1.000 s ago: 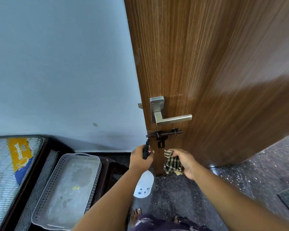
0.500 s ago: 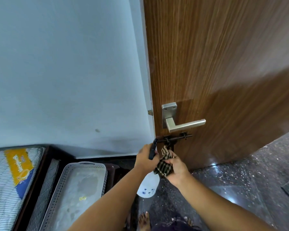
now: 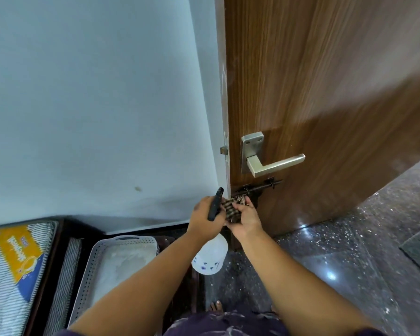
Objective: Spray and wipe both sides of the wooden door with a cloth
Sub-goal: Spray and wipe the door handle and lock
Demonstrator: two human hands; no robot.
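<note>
Head cam only here. The left hand (image 3: 205, 220) was wrapped around the neck of a white spray bottle (image 3: 210, 259), black nozzle pointing up, bottle hanging below the fist. Right beside it and touching, the right hand (image 3: 245, 220) had the checked cloth (image 3: 230, 209) bunched up in its fingers, right under the dark slide bolt (image 3: 260, 187) on the wooden door (image 3: 325, 81). Steel lever handle (image 3: 272, 161) sat just above. Grey perforated tray (image 3: 112, 267) lay down on the left.

Brown-grained door (image 3: 325, 81), checked cloth (image 3: 230, 210), white bottle (image 3: 210, 258).
</note>
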